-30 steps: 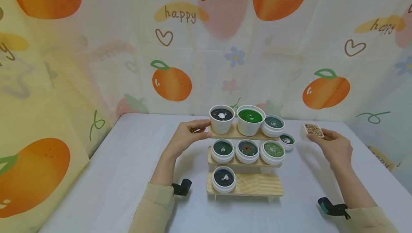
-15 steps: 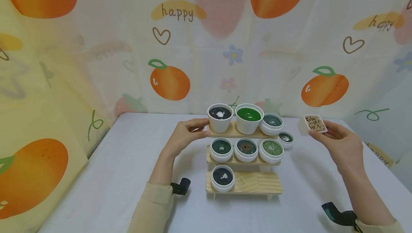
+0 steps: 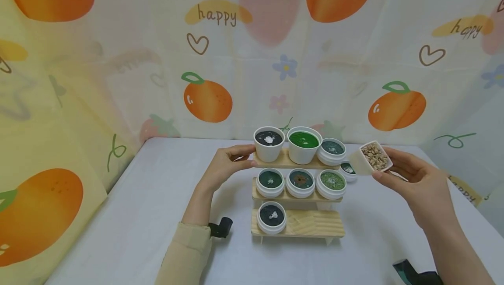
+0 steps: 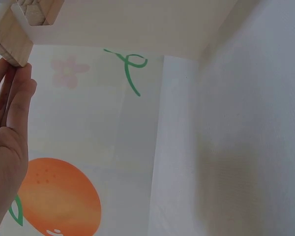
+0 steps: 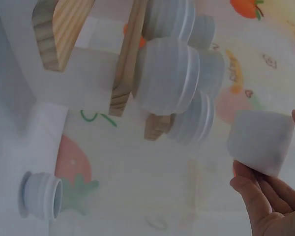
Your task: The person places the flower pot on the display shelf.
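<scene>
My left hand (image 3: 226, 167) holds the left end of the top shelf of a three-step wooden stand (image 3: 315, 223); in the left wrist view its fingertips are at the board's end (image 4: 12, 42). My right hand (image 3: 417, 184) pinches a small square white pot (image 3: 360, 162) filled with beige, pebble-like bits. The pot is raised off the table, right of the top shelf, its mouth tilted toward me. In the right wrist view, fingers and thumb grip the white pot (image 5: 260, 140) from opposite sides. Its near wall hides part of a small round pot (image 3: 348, 171) in the head view.
The top step carries a dark-filled white cup (image 3: 269, 151), a green-filled cup (image 3: 304, 153) and a low round pot (image 3: 331, 156). Three low pots, one a speckled green pot (image 3: 332, 193), line the middle step. One dark-filled pot (image 3: 271, 228) sits at the bottom step's left.
My right hand has carried the square pot left toward the stand and tipped it more, so that it now overlaps the small round pot. My left hand stays at the top shelf.
</scene>
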{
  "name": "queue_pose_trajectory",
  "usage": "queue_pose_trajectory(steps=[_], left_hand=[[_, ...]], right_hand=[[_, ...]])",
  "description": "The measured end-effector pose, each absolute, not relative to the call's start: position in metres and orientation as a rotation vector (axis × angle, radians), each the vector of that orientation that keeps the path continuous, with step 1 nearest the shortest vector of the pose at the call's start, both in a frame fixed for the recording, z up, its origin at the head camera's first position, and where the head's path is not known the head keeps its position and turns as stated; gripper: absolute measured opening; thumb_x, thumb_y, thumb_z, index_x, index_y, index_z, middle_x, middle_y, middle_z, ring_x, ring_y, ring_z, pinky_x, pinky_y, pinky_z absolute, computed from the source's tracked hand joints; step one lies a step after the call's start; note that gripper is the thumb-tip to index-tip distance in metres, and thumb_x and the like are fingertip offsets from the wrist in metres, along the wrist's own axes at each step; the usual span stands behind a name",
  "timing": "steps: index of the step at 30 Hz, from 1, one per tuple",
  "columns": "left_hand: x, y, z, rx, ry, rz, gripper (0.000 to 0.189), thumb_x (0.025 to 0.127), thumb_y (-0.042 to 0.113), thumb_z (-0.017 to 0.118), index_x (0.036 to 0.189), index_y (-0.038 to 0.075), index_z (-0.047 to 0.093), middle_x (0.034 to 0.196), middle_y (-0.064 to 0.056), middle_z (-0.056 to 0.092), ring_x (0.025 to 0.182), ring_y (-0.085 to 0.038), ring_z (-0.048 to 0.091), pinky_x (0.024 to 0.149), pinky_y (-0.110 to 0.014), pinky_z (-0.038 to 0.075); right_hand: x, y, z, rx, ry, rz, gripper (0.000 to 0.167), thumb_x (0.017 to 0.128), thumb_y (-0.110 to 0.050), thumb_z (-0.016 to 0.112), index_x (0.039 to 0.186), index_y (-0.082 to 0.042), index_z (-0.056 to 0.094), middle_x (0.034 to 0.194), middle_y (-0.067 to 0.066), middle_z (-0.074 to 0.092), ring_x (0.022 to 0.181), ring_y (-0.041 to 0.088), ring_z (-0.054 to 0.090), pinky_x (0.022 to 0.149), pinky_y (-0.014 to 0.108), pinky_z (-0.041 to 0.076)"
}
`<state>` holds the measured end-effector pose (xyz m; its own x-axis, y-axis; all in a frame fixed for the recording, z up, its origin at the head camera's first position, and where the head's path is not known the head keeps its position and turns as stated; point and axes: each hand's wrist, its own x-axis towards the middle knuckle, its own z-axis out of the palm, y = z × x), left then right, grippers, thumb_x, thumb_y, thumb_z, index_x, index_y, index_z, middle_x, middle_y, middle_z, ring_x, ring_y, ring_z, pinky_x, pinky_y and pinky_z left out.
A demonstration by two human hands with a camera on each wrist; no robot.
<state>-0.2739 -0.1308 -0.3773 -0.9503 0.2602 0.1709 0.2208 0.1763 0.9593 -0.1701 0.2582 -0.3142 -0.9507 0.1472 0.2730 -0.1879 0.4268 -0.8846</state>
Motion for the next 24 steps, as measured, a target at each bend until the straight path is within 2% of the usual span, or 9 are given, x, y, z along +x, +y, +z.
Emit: queue_pose_trajectory(steps=[6, 10, 13, 17, 24], left_hand=[[-0.274, -0.132, -0.379, 0.483, 2.370, 1.944, 0.045, 0.082, 0.015, 0.080, 0.125, 0.009, 0.069, 0.131, -0.009, 0.068, 0.128, -0.024, 0.061, 0.112, -0.027, 0.050], [-0.274, -0.132, -0.379, 0.483, 2.367, 1.946, 0.045, 0.082, 0.015, 0.080, 0.125, 0.010, 0.069, 0.131, -0.009, 0.068, 0.128, -0.024, 0.061, 0.113, -0.027, 0.050], [-0.274, -0.132, -0.379, 0.478, 2.368, 1.947, 0.045, 0.082, 0.015, 0.080, 0.125, 0.010, 0.069, 0.130, -0.009, 0.068, 0.128, -0.024, 0.061, 0.113, -0.028, 0.050], [-0.275, -0.131, -0.379, 0.475, 2.373, 1.938, 0.045, 0.081, 0.016, 0.080, 0.125, 0.010, 0.069, 0.130, -0.008, 0.068, 0.128, -0.024, 0.061, 0.113, -0.028, 0.050], [-0.274, -0.131, -0.377, 0.482, 2.380, 1.934, 0.045, 0.082, 0.016, 0.080, 0.125, 0.010, 0.069, 0.130, -0.008, 0.068, 0.128, -0.024, 0.061, 0.113, -0.029, 0.050]], right_hand=[[-0.162, 0.247, -0.316, 0.309, -2.271, 1.813, 0.056, 0.082, 0.007, 0.073, 0.134, -0.010, 0.061, 0.118, -0.018, 0.068, 0.096, -0.005, 0.069, 0.075, 0.009, 0.060], [-0.159, 0.241, -0.318, 0.486, -2.286, 1.833, 0.057, 0.080, 0.015, 0.071, 0.133, -0.003, 0.059, 0.121, -0.012, 0.068, 0.098, 0.001, 0.071, 0.079, 0.013, 0.062], [-0.159, 0.236, -0.321, 0.599, -2.359, 1.693, 0.058, 0.078, 0.016, 0.072, 0.132, 0.000, 0.058, 0.123, -0.012, 0.067, 0.103, 0.001, 0.068, 0.084, 0.011, 0.060], [-0.159, 0.232, -0.327, 0.734, -2.444, 1.493, 0.060, 0.074, 0.014, 0.075, 0.130, -0.001, 0.060, 0.122, -0.015, 0.067, 0.105, -0.001, 0.064, 0.087, 0.007, 0.057], [-0.159, 0.229, -0.336, 0.933, -2.526, 1.417, 0.062, 0.071, 0.009, 0.080, 0.128, -0.007, 0.063, 0.123, -0.016, 0.066, 0.109, -0.001, 0.061, 0.086, 0.013, 0.058]])
